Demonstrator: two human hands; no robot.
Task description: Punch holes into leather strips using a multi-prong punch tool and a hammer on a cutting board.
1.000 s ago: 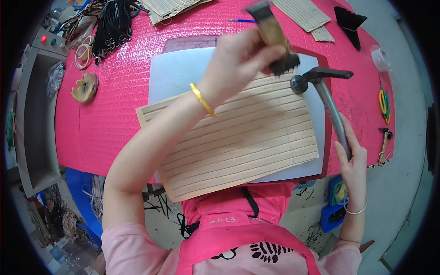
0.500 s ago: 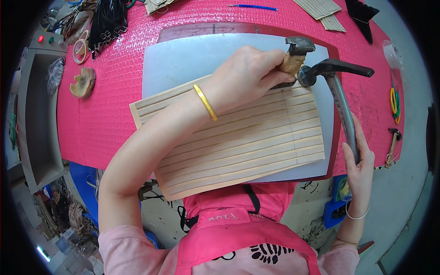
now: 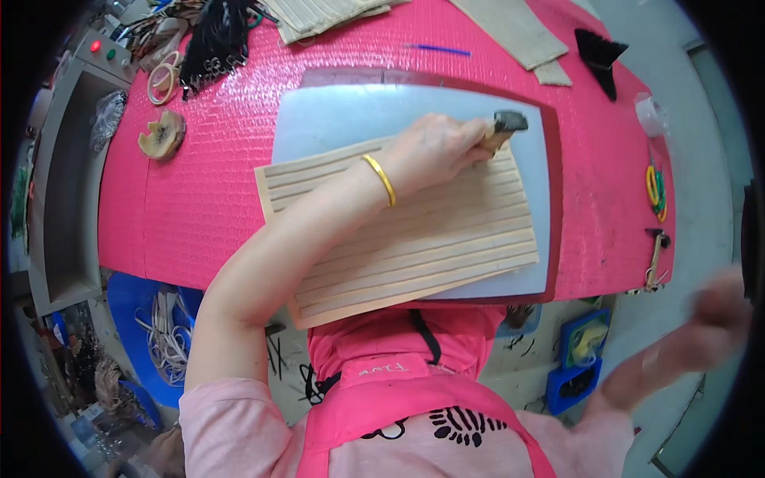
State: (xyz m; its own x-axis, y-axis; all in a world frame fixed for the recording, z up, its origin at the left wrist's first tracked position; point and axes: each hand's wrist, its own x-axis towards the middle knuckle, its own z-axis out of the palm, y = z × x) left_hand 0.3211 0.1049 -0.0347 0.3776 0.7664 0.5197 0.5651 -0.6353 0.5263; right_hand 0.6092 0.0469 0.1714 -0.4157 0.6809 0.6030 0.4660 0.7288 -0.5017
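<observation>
My left hand [image 3: 442, 151] is closed around an upright punch [image 3: 510, 121] with a tan handle and a dark, flat metal top. It presses near the upper right corner of a cream panel [image 3: 430, 231] marked with long parallel lines. The punch's lower end is hidden by my fingers. Beneath the panel lies a pale blue-white board [image 3: 335, 111] on a dark red mat [image 3: 555, 191]. Out at the right edge, away from the table, my right hand [image 3: 717, 307] is raised and smeared by motion. Its fingers cannot be made out, and no hammer shows in view.
Pink covering spreads over the table [image 3: 191, 215]. Around it lie cream strips [image 3: 518, 36], a blue pen [image 3: 442, 50], a black brush-like piece [image 3: 599, 62], yellow-green handled scissors [image 3: 656, 191], a small tool [image 3: 657, 256], a jagged beige bowl [image 3: 162, 135] and black cords [image 3: 215, 48]. Blue bins [image 3: 159, 334] stand below.
My right hand has swung outward to the right, and the hammer it held over the punch is out of view. My left hand still holds the punch on the panel. The view has shifted.
</observation>
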